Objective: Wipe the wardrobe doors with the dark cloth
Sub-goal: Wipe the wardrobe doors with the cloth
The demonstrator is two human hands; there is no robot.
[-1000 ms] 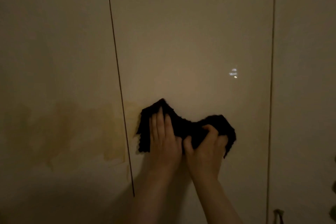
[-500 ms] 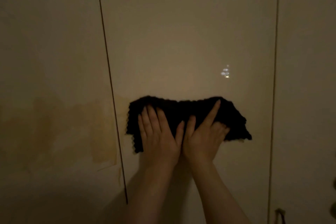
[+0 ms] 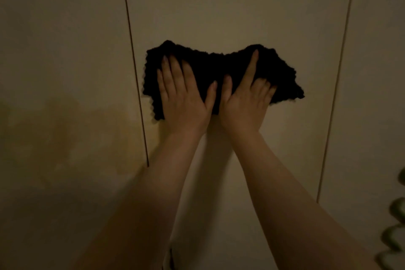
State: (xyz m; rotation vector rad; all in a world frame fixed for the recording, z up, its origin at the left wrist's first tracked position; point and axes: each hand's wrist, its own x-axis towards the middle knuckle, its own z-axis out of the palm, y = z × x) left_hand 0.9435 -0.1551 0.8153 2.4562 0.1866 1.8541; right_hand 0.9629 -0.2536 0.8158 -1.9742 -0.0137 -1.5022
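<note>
Fingers (image 3: 175,72) of the left hand (image 3: 184,98) lie flat and spread, pushing the dark cloth (image 3: 219,68) against the middle wardrobe door (image 3: 219,6). On the right hand (image 3: 245,101) one finger points up flat on the cloth, and the others are curled with cloth bunched in them. The thumbs almost touch.

The cloth sits near the left edge of the middle door, just beside the thin gap (image 3: 133,68) next to the left door (image 3: 61,28). If both hands push sideways, the cloth's edge could catch in that gap and fold up. Only pressing holds the left side, so it could slip down if the hand lifts.

The cloth is black and bumpy, with wavy edges. It is stretched wide and dips in the middle at the top. The room is dim, so I cannot see its folds.
</note>
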